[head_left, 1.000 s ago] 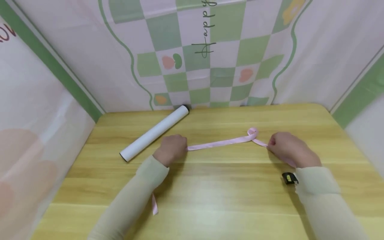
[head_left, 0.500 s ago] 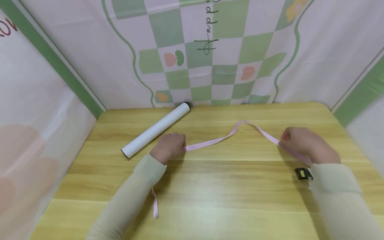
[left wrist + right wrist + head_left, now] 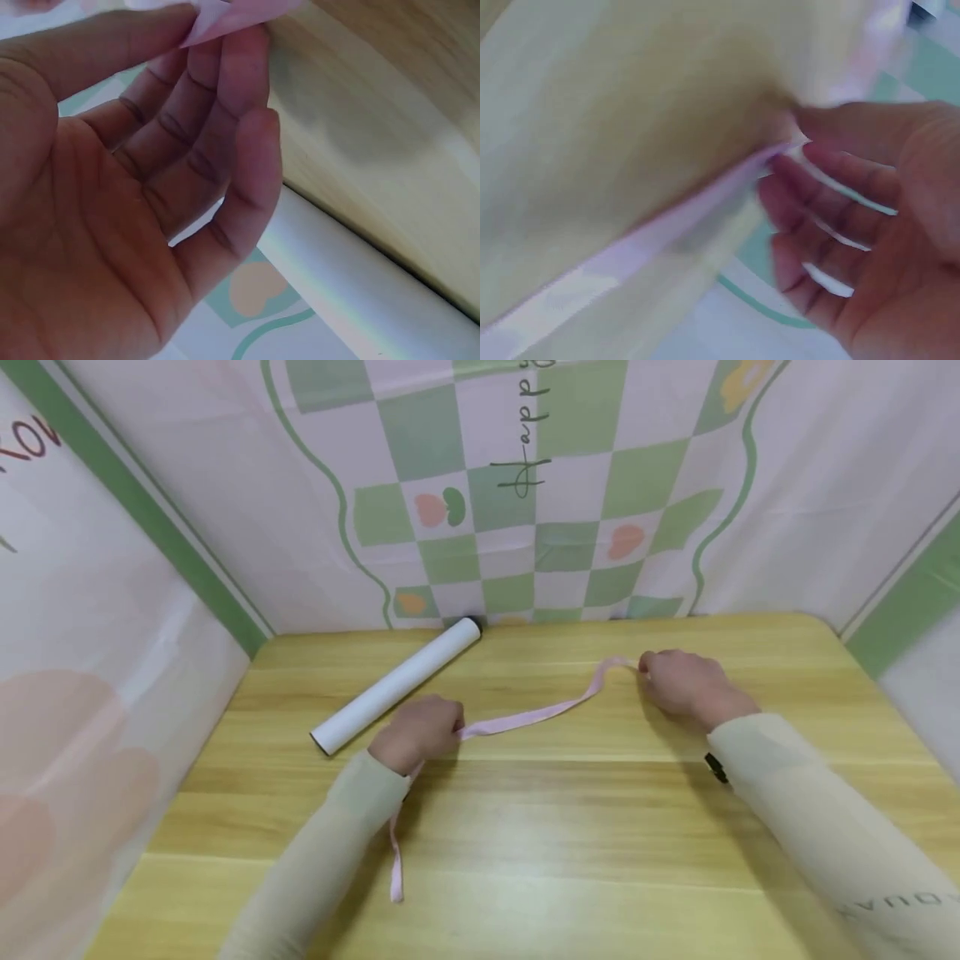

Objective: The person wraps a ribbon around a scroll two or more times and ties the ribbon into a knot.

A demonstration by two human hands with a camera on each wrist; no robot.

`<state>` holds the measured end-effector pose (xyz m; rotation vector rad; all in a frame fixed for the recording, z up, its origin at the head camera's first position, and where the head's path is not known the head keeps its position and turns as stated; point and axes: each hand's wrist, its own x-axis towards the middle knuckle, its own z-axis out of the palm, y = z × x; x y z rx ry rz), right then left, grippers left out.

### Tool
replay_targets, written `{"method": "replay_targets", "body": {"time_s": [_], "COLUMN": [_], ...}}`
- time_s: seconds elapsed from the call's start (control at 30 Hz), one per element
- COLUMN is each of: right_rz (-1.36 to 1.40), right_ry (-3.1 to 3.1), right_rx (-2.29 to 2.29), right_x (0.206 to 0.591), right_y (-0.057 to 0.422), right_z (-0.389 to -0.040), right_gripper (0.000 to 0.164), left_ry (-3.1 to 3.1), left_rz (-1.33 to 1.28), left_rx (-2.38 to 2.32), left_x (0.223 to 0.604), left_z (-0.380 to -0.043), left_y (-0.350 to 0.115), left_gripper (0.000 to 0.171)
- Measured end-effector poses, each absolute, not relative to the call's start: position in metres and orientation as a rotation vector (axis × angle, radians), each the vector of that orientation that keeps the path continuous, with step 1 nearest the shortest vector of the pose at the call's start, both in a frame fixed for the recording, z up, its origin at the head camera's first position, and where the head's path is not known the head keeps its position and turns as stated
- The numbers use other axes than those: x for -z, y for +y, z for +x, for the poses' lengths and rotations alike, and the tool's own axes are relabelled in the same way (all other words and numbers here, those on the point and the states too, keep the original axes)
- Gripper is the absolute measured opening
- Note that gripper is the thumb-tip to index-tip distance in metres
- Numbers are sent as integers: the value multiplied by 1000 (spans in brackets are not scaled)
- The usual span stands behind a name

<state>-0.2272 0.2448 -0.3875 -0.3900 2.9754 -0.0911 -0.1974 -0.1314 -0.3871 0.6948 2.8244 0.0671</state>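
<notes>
The pink ribbon (image 3: 525, 719) runs mostly right of the white tube (image 3: 397, 687). The left hand (image 3: 418, 731) and right hand (image 3: 684, 683) pinch it. It's floppy, so it might twist, or slip if a pinch loosens.

left fingers (image 3: 253, 176) and right fingers (image 3: 784, 201) both pinched
</notes>
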Motion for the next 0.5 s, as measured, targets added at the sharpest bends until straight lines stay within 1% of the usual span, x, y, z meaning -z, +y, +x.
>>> {"method": "replay_targets", "body": {"time_s": [0.1, 0.2, 0.33, 0.4, 0.5], "right_rz": [-414, -443, -526, -575, -593], "right_ry": [2981, 2987, 2992, 2983, 2914], "right_rx": [68, 70, 115, 214, 443], "right_x": [393, 395, 394, 393, 391], "right_y": [245, 248, 245, 239, 229], "right_z": [-227, -222, -213, -209, -204], "right_gripper": [23, 18, 15, 14, 17], "left_ry": [2824, 2837, 2854, 2848, 2827], "left_rz": [647, 578, 500, 486, 492], "left_rx": [-96, -112, -154, -197, -258], "left_x": [388, 389, 390, 391, 393], "left_z": [-198, -200, -203, -203, -203], "left_y": [-129, -129, -129, -128, -126], "left_gripper": [17, 21, 18, 16, 18]}}
